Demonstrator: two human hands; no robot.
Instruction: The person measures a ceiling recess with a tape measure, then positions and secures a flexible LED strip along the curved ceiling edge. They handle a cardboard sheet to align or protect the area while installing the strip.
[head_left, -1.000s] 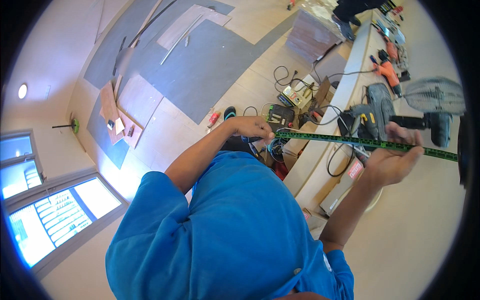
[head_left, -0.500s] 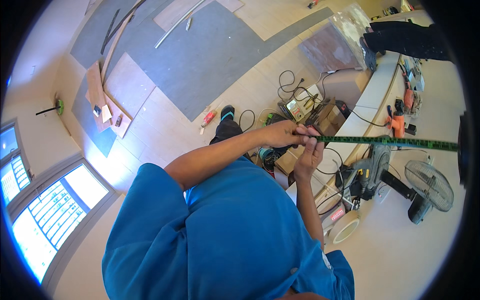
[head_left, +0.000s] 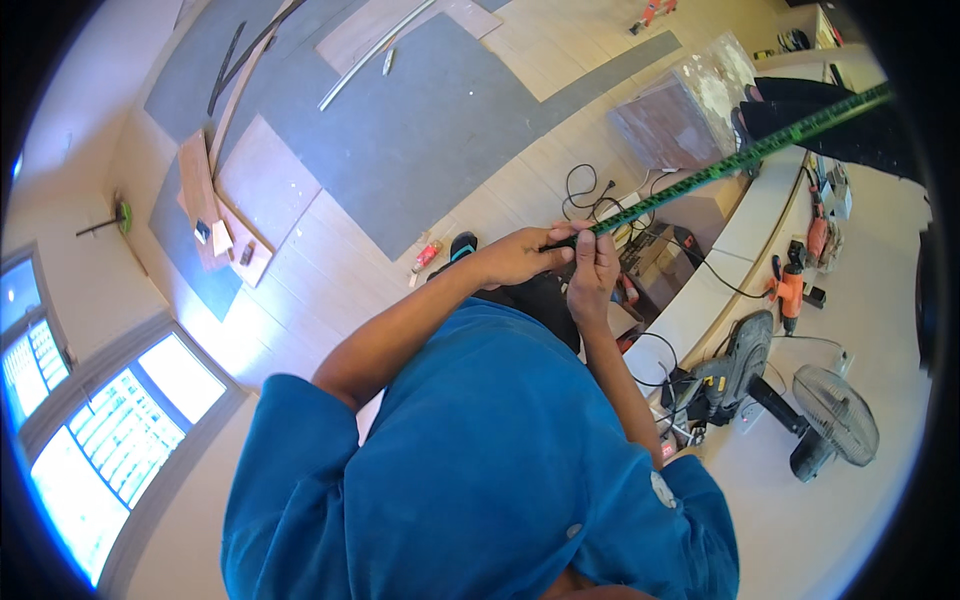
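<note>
1. Green strip (head_left: 740, 160): it is long and thin, and it is up in the air in front of the person. One end is at the two hands. From there it slants up and to the right.
2. The left hand (head_left: 530, 255) pinches the near end of the strip, with thumb and finger close together.
3. The right hand (head_left: 592, 270) is just beside the left hand. Its thumb and fingers are closed on the strip too.
4. The far part of the strip passes in front of the dark trousers (head_left: 870, 148) of another person.
5. The person with the strip wears a blue shirt (head_left: 480, 430).
6. On the right, a long pale ledge (head_left: 760, 212) curves along. An orange drill (head_left: 790, 290) lies beside it, and a grey fan (head_left: 838, 415) is nearer the person.
7. A big grey sheet (head_left: 420, 120) covers part of the floor. A small red bottle (head_left: 427, 256) lies near its edge.
</note>
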